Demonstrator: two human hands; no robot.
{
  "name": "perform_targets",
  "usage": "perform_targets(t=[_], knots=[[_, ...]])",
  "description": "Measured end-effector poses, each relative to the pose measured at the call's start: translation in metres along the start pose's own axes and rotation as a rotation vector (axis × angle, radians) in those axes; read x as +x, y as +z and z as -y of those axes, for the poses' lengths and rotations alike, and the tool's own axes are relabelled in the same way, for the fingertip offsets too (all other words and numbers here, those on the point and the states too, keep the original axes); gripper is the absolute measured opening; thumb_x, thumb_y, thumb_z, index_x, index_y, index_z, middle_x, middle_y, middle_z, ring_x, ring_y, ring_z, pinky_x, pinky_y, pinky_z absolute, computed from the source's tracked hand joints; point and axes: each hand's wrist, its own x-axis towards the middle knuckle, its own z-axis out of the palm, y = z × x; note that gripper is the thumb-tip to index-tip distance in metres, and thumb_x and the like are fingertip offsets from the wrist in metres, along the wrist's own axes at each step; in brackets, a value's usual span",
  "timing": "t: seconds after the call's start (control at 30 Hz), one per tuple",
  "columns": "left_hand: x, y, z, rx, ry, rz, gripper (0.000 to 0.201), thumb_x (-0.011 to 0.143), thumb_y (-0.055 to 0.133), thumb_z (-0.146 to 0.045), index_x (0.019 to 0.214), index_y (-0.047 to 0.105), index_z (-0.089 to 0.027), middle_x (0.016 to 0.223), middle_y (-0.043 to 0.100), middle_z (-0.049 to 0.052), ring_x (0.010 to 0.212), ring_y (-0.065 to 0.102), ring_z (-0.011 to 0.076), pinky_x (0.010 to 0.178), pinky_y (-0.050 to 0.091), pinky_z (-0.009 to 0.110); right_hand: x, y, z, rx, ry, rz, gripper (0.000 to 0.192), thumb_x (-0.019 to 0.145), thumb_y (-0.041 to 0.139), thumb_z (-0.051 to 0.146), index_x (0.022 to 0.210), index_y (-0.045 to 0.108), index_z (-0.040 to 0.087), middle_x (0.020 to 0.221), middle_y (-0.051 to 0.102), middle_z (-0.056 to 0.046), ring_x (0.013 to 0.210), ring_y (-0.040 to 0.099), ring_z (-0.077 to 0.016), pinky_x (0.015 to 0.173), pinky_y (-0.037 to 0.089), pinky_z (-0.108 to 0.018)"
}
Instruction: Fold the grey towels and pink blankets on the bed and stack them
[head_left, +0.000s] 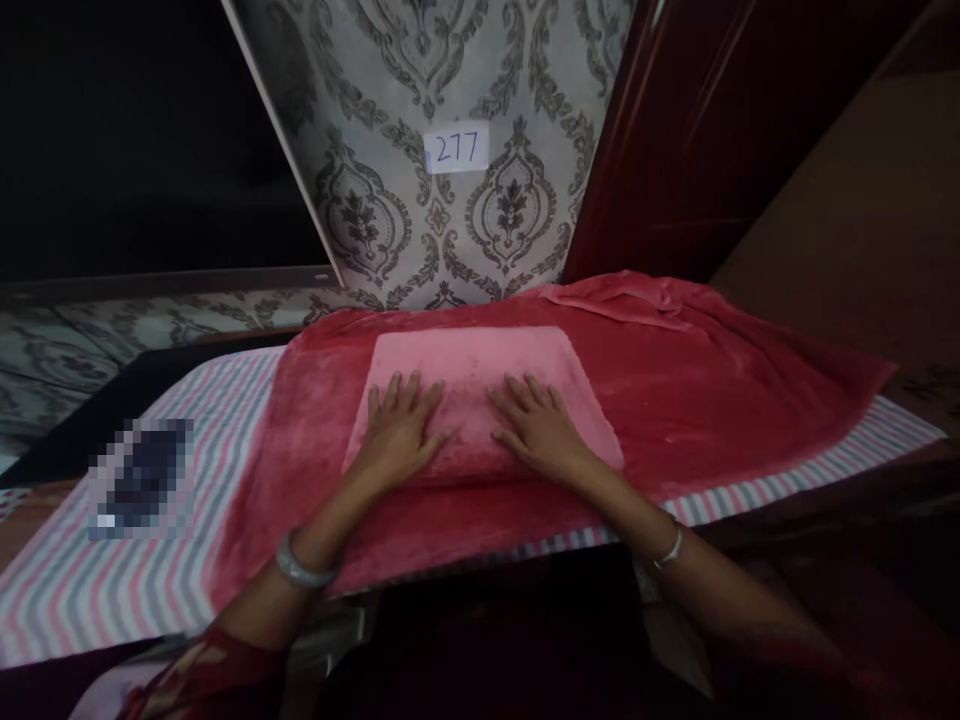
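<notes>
Both my hands lie flat on a light pink cloth (472,365), which looks like a fold of the plush red blanket (675,400) or a separate piece on it; I cannot tell which. My left hand (401,430) rests on the cloth's left half with fingers spread. On the right half, my right hand (538,425) presses down the same way, fingers apart. Nothing is held in either hand. The red blanket spreads beneath and around the pink cloth, bunched up toward the back right.
A striped sheet (202,450) covers the surface under the blanket. On its left part lies a dark, pixelated item (146,475). Behind stand a patterned wall with a paper marked 277 (457,147), a black screen (142,140) and a dark red panel (675,140).
</notes>
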Motion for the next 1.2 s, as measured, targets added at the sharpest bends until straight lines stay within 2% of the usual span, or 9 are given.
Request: perform_targets(t=[0.17, 0.33, 0.53, 0.7, 0.83, 0.93, 1.0, 1.1, 1.2], knots=[[-0.019, 0.033, -0.006, 0.053, -0.063, 0.000, 0.072, 0.094, 0.046, -0.062, 0.157, 0.036, -0.028, 0.168, 0.023, 0.013, 0.154, 0.012, 0.0449, 0.120, 0.012, 0.070, -0.011, 0.031, 0.004, -0.041, -0.003, -0.035, 0.064, 0.102, 0.040, 0.057, 0.160, 0.030, 0.033, 0.168, 0.020, -0.007, 0.154, 0.015, -0.0356, 0.119, 0.018, -0.063], [-0.017, 0.042, -0.005, 0.056, -0.060, -0.013, 0.072, 0.094, 0.048, -0.061, 0.156, 0.039, -0.027, 0.168, 0.023, 0.013, 0.154, 0.012, 0.0441, 0.120, 0.010, 0.070, -0.014, 0.042, 0.003, -0.043, -0.013, -0.101, 0.062, 0.103, 0.038, 0.055, 0.160, 0.033, 0.032, 0.168, 0.020, -0.006, 0.155, 0.014, -0.0340, 0.121, 0.016, -0.061], [-0.016, 0.033, -0.002, 0.047, -0.070, 0.023, 0.071, 0.095, 0.047, -0.060, 0.158, 0.036, -0.029, 0.168, 0.022, 0.011, 0.154, 0.014, 0.0434, 0.120, 0.016, 0.069, -0.012, 0.028, 0.003, 0.000, 0.009, -0.013, 0.063, 0.102, 0.039, 0.056, 0.160, 0.031, 0.033, 0.168, 0.019, -0.005, 0.155, 0.014, -0.0346, 0.121, 0.017, -0.061], [-0.019, 0.018, 0.014, 0.062, -0.088, 0.029, 0.064, 0.099, 0.039, -0.054, 0.155, 0.041, -0.024, 0.164, 0.032, 0.014, 0.152, 0.025, 0.0383, 0.119, 0.022, 0.068, -0.027, 0.010, -0.020, -0.012, 0.145, -0.025, 0.061, 0.103, 0.038, 0.054, 0.159, 0.034, 0.029, 0.166, 0.024, -0.008, 0.154, 0.018, -0.0319, 0.123, 0.016, -0.057], [-0.025, 0.033, 0.031, 0.031, -0.189, -0.030, 0.065, 0.098, 0.039, -0.053, 0.154, 0.042, -0.020, 0.166, 0.026, 0.015, 0.153, 0.021, 0.0405, 0.116, 0.030, 0.067, -0.042, 0.017, -0.036, -0.008, 0.240, -0.041, 0.060, 0.103, 0.041, 0.050, 0.158, 0.037, 0.028, 0.167, 0.022, -0.006, 0.155, 0.016, -0.0286, 0.123, 0.018, -0.054], [-0.027, 0.051, 0.039, -0.027, -0.167, -0.066, 0.067, 0.097, 0.039, -0.052, 0.155, 0.042, -0.018, 0.167, 0.026, 0.014, 0.155, 0.017, 0.0385, 0.117, 0.035, 0.058, -0.047, 0.030, -0.039, 0.007, 0.235, -0.091, 0.060, 0.103, 0.043, 0.048, 0.159, 0.036, 0.026, 0.166, 0.023, -0.006, 0.155, 0.016, -0.0270, 0.124, 0.018, -0.052], [-0.028, 0.058, 0.042, -0.046, -0.153, -0.075, 0.066, 0.097, 0.039, -0.051, 0.154, 0.043, -0.019, 0.166, 0.030, 0.012, 0.154, 0.018, 0.0372, 0.118, 0.034, 0.057, -0.048, 0.036, -0.038, 0.018, 0.225, -0.125, 0.059, 0.103, 0.043, 0.047, 0.158, 0.037, 0.026, 0.166, 0.024, -0.006, 0.155, 0.017, -0.0266, 0.124, 0.018, -0.052], [-0.029, 0.059, 0.049, -0.074, -0.151, -0.063, 0.066, 0.096, 0.040, -0.054, 0.154, 0.043, -0.022, 0.165, 0.031, 0.011, 0.153, 0.023, 0.0367, 0.118, 0.034, 0.057, -0.048, 0.035, -0.039, 0.057, 0.218, -0.128, 0.059, 0.102, 0.045, 0.047, 0.157, 0.040, 0.027, 0.165, 0.026, -0.007, 0.154, 0.020, -0.0274, 0.123, 0.019, -0.055], [-0.022, 0.047, 0.059, -0.100, -0.176, 0.021, 0.068, 0.096, 0.037, -0.057, 0.154, 0.043, -0.022, 0.166, 0.029, 0.012, 0.151, 0.029, 0.0374, 0.116, 0.034, 0.057, -0.041, 0.019, -0.046, 0.107, 0.199, -0.086, 0.057, 0.101, 0.044, 0.048, 0.154, 0.044, 0.026, 0.163, 0.031, -0.010, 0.153, 0.024, -0.0289, 0.121, 0.020, -0.058]])
